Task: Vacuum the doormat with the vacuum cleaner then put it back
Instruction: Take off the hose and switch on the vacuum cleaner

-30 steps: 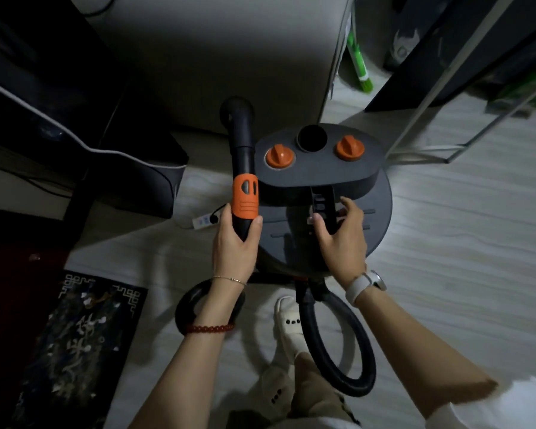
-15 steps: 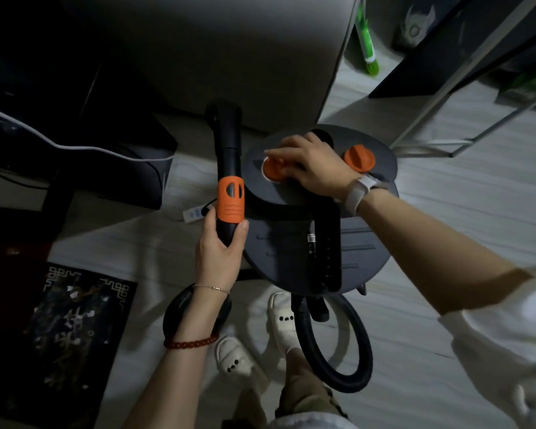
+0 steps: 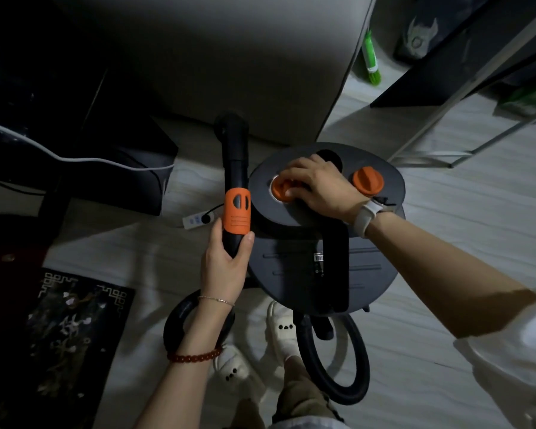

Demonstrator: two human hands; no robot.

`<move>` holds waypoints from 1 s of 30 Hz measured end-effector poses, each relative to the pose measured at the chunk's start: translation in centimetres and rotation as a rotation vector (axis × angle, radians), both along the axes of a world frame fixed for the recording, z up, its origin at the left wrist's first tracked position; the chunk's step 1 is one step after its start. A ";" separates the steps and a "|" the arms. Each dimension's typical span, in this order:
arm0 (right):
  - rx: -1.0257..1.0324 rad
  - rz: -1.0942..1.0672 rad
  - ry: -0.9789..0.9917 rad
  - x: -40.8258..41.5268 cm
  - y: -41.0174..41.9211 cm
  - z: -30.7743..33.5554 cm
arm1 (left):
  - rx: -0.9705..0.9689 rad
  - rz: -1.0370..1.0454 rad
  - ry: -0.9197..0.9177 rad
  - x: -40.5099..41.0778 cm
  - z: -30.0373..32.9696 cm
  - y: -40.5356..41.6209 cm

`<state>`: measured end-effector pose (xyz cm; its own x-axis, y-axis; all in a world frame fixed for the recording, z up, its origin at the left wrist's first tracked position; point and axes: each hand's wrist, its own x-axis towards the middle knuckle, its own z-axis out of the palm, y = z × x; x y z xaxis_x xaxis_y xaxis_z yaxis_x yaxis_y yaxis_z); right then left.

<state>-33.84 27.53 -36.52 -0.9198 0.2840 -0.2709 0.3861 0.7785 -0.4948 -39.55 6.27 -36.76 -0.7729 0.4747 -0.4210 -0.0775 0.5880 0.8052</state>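
While the left hand (image 3: 226, 267) wraps its fingers tight around the black vacuum wand (image 3: 234, 181), the right hand (image 3: 319, 187) curls its fingers on an orange knob (image 3: 283, 188) on top of the vacuum cleaner (image 3: 319, 261). Down on the left, the dark doormat (image 3: 65, 342) lies on the floor.

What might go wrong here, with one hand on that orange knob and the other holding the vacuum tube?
1. The black hose loops on the floor right around the slippered feet, so a step could snag it.
2. The left hand holds the wand only at its lower end; it might tip.
3. The right hand covers the left orange knob, so its setting is hidden.
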 end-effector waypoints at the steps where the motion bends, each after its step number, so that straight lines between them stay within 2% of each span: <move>1: 0.021 -0.006 0.005 0.1 -0.2 0.0 | 0.002 -0.007 -0.004 0.0 0.0 0.0; 5: 0.017 -0.094 0.090 1.5 -0.9 0.5 | 0.000 -0.011 -0.007 0.4 0.2 0.2; 8: 0.085 -0.375 0.275 4.2 0.6 1.3 | 0.006 -0.014 -0.019 0.9 0.5 0.5; 10: 0.151 -0.565 0.232 6.4 2.5 1.5 | 0.008 -0.020 -0.021 1.3 0.5 0.7; 12: 0.137 -0.633 0.107 8.2 4.3 1.2 | 0.008 -0.030 -0.026 1.7 0.5 1.1; 16: 0.042 -0.479 -0.092 8.8 5.6 0.7 | 0.000 -0.042 -0.018 2.1 0.3 1.4; 22: -0.007 -0.477 -0.112 7.9 5.0 1.6 | 0.005 -0.027 0.000 2.1 0.2 1.8; 30: -0.193 -0.187 -0.277 8.3 8.0 3.2 | -0.003 -0.043 0.004 2.2 0.1 1.6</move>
<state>-25.55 35.48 -33.35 -0.7413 0.3596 -0.5667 0.6523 0.5846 -0.4825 -37.38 7.85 -36.61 -0.7533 0.5063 -0.4198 -0.0491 0.5932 0.8035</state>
